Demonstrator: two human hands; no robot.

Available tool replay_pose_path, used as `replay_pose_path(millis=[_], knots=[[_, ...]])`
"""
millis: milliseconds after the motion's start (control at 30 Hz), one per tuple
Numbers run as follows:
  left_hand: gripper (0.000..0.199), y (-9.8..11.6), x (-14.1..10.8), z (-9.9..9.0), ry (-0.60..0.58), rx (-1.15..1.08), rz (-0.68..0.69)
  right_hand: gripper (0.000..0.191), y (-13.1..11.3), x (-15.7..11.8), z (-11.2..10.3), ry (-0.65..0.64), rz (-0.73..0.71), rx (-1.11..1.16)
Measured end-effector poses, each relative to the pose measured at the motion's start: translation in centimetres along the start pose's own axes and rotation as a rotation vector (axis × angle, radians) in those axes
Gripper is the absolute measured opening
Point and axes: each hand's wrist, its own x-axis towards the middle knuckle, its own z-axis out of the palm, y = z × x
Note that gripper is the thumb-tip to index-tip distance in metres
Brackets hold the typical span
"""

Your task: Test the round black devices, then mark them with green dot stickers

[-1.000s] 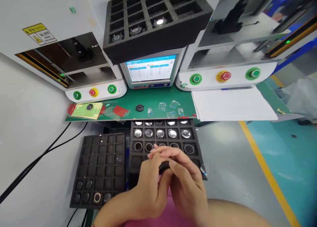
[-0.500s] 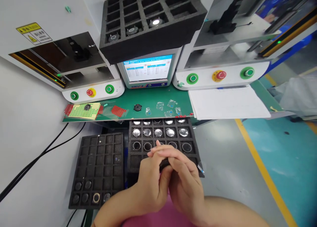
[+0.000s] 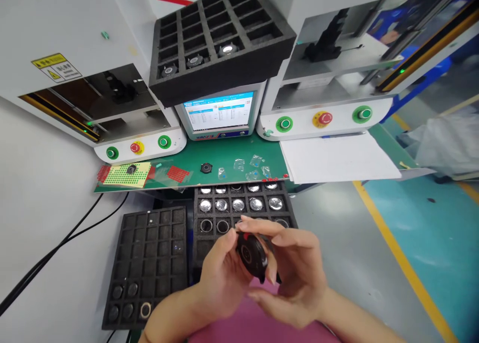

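Note:
A round black watch case (image 3: 251,255) with a small red patch at its top edge stands tilted between my hands, its back with a central ring turned toward the left. My left hand (image 3: 220,273) holds it, the thumb at its upper left edge. Curved around its right side, my right hand (image 3: 299,270) has its fingers and thumb apart; whether its fingertips touch the case is unclear. Behind the hands lies a black foam tray (image 3: 293,211) with rows of round watch parts, partly hidden by my fingers.
Another foam tray (image 3: 149,263) sits at the lower left. On the green bench (image 3: 190,156) are a black watch part (image 3: 206,168), clear film pieces, red and yellow sticker sheets and white paper (image 3: 337,158). Two machines flank a screen (image 3: 219,112), below a raised foam tray (image 3: 224,71).
My hands have parted from their clasp around the case, which now shows between them. The right hand's fingers have spread and moved right. The camera view has shifted slightly.

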Motion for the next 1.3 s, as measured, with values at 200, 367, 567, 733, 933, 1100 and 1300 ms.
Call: replay_pose_path(millis=[200,367,567,733,933,1100,1300], knots=[[0.049,-0.9,0.3,-0.2,-0.041,0.046,0.069,0.076,0.0,0.3,-0.1,0.013,0.014,0.029],[0.048,-1.0,0.4,-0.2,-0.08,0.129,0.146,0.067,0.1,0.0,-0.4,0.023,0.096,0.098],[0.038,-0.7,0.2,-0.2,-0.09,0.111,0.118,0.054,0.4,0.5,-0.6,0.057,0.076,0.085],[0.037,-0.8,0.3,-0.7,-0.094,0.081,0.108,0.05,0.9,0.3,-0.4,0.095,0.108,0.119],[0.036,-0.5,0.8,-0.8,-0.04,0.028,0.141,0.051,1.5,0.6,-0.4,0.038,0.103,0.135],[0.04,-0.1,1.3,-1.5,-0.001,0.04,0.138,0.044,2.3,1.3,-0.3,0.009,0.051,0.08],[0.046,0.7,2.9,-2.5,0.014,-0.028,0.018,0.046,4.0,1.5,0.1,0.031,0.025,-0.078]])
